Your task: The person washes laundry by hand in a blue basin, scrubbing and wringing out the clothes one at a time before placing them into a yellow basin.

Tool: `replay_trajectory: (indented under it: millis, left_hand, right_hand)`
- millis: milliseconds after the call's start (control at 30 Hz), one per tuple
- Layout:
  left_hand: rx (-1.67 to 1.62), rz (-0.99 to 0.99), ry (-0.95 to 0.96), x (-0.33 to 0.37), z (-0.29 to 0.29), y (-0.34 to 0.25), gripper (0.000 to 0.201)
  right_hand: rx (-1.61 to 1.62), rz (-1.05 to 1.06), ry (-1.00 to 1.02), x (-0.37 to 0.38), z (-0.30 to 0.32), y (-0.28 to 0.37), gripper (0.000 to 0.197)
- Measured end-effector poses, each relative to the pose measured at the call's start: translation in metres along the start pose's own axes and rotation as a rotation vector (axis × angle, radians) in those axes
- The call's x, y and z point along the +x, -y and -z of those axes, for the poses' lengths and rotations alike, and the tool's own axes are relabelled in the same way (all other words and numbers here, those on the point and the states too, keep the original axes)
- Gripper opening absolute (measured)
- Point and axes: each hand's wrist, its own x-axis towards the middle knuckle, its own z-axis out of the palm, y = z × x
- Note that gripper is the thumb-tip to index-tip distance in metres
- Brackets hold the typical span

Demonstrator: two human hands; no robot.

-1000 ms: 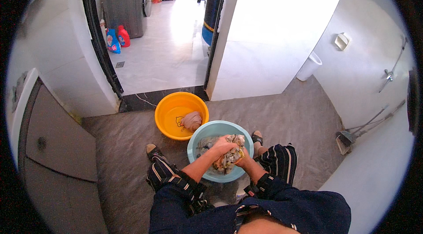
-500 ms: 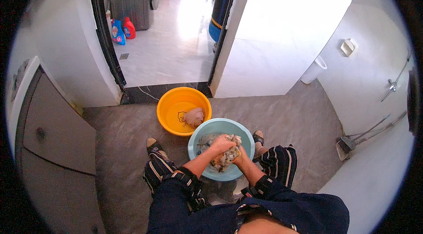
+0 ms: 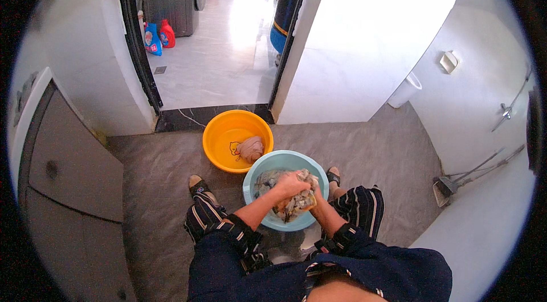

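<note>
A light blue basin point(image 3: 283, 157) stands on the floor between my feet. Above its middle, a wet patterned garment or cloth point(image 3: 294, 207) is bunched up in both hands. My left hand point(image 3: 292, 182) is closed over its upper left side. On its right side my right hand point(image 3: 313, 190) grips it, its fingers partly hidden behind the fabric. More wet fabric point(image 3: 265, 181) lies in the basin to the left of my hands. Touching the basin at its upper left is an orange-yellow basin point(image 3: 215, 145), which holds a crumpled pinkish cloth point(image 3: 249, 149).
Beyond the basins is a dark door sill point(image 3: 188, 120), with a grey washing machine point(image 3: 171, 0) and detergent containers point(image 3: 159, 37) past it. A grey cabinet point(image 3: 74, 165) is at left. A broom and dustpan point(image 3: 446, 186) lean at the right wall, a white bin point(image 3: 405, 90) farther back.
The bunched cloth has turned in my hands, and more of it hangs below them. My left hand has shifted slightly. The basins stay in place.
</note>
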Motion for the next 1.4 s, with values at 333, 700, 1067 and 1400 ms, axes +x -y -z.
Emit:
replay_trajectory:
  millis: [333,700,1067,1400]
  left_hand:
    - [-0.053,0.088,-0.095,-0.010,0.008,-0.006,0.067]
    - [-0.148,0.089,0.166,0.002,-0.001,-0.010,0.056]
    - [-1.002,0.482,0.459,-0.006,0.004,-0.003,0.031]
    - [-0.381,0.096,0.278,0.011,-0.028,0.019,0.060]
  right_hand:
    - [0.128,0.039,-0.021,0.004,0.000,-0.006,0.038]
    - [0.121,0.016,0.090,0.027,0.072,-0.007,0.030]
    - [0.097,0.027,-0.001,-0.017,0.008,0.007,0.045]
    - [0.143,-0.060,0.050,-0.005,0.048,-0.012,0.042]
